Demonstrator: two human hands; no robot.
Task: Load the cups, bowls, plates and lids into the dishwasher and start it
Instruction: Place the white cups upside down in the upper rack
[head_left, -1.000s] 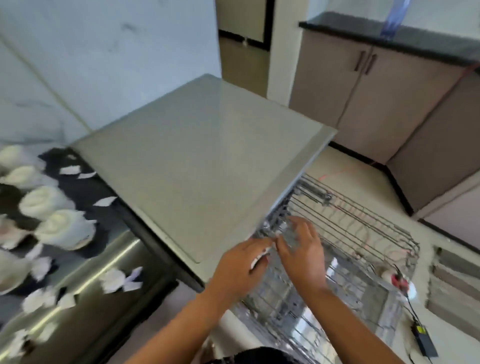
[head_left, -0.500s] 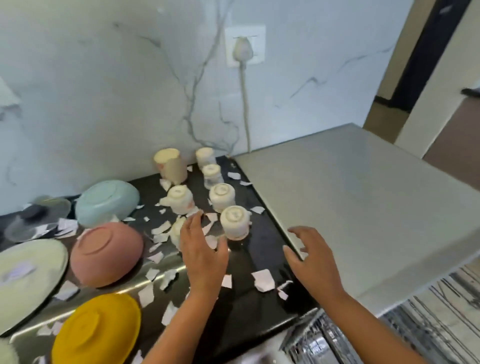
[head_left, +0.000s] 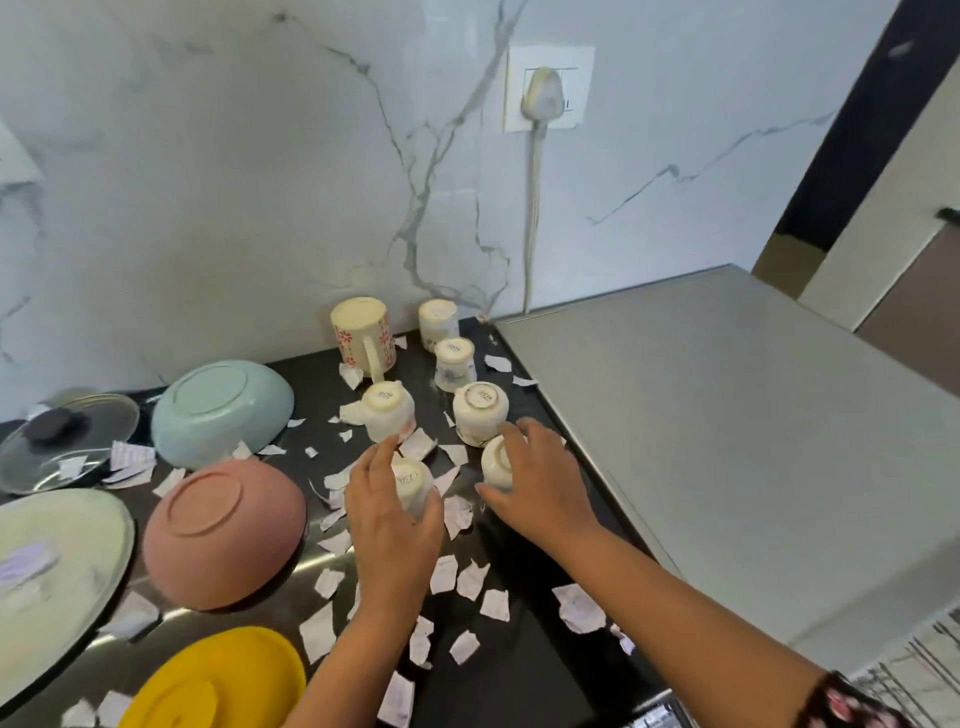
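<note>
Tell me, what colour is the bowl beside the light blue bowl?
Pink. The round upside-down pink bowl shows best in the head view.

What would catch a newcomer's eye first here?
Two hands mid-counter: the left hand grips one upside-down white cup, the right hand grips the neighbouring cup to its right. Torn paper scraps litter the black counter, and an upturned pink bowl sits at left.
</note>
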